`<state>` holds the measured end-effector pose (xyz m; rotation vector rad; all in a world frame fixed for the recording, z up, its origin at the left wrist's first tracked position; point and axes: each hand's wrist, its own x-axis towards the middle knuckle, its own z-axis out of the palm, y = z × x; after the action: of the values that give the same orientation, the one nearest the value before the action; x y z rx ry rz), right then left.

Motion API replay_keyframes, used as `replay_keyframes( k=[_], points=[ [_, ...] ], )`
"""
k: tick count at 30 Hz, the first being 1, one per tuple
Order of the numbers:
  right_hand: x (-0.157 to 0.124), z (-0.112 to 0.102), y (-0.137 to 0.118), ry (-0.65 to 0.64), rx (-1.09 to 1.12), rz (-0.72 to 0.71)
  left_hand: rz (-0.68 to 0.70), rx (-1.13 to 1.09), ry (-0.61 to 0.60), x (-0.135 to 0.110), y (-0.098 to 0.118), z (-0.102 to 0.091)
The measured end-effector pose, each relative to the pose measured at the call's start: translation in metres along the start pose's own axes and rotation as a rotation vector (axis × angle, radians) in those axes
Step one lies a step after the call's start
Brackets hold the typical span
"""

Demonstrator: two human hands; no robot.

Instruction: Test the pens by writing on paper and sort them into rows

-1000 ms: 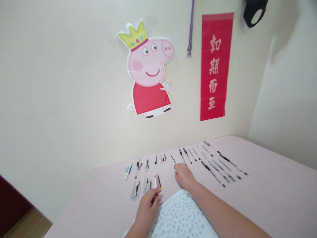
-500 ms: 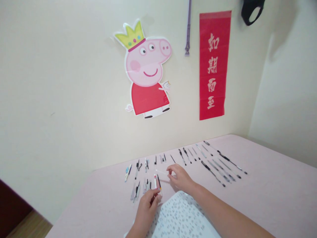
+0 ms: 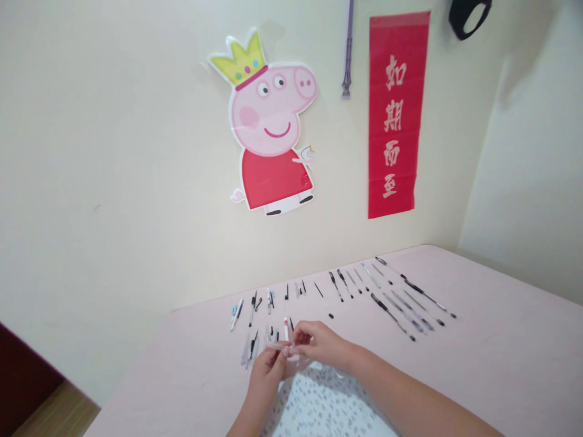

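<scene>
My left hand (image 3: 271,364) and my right hand (image 3: 316,341) meet low in the middle of the view, over the near edge of the table. Both have closed fingers, pinched on a clear pen barrel (image 3: 276,346) that lies roughly level between them. Fingers hide most of it, so anything inside it cannot be made out. Just beyond the fingertips lie a white pen part with a red end (image 3: 286,328) and a thin black stick (image 3: 292,325). A small black pen cap (image 3: 331,315) rests farther right.
Dismantled pen parts (image 3: 250,351) lie in groups on the left of the pink table (image 3: 492,346). Several gel pens and clear barrels (image 3: 392,317) are set out in slanted rows on the right. Behind stands a wall with a cartoon pig cutout (image 3: 268,139) and red banner (image 3: 396,121).
My right hand has come left and down, bringing the clear barrel to my left hand. The black cap at its former place is now uncovered. The view has shifted slightly.
</scene>
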<state>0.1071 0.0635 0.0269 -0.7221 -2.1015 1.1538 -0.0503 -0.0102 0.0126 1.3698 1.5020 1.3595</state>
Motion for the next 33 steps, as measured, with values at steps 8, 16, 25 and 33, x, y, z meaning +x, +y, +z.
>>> replay_keyframes(
  k=[8, 16, 25, 33],
  points=[
    [0.005, -0.041, 0.038, 0.369, -0.608, 0.055, -0.041, -0.033, 0.066, 0.001, -0.005, 0.002],
    [0.008, -0.044, 0.058, 0.128, -0.826, 0.318, -0.031, -0.025, 0.052, 0.000, -0.001, 0.002],
    [0.001, -0.038, 0.031, 0.148, -0.992, 0.269, -0.034, 0.001, 0.035, 0.000, -0.002, 0.003],
    [-0.001, -0.038, 0.025, 0.183, -1.027, 0.249, -0.031, 0.004, 0.030, -0.001, 0.002, 0.002]
  ],
)
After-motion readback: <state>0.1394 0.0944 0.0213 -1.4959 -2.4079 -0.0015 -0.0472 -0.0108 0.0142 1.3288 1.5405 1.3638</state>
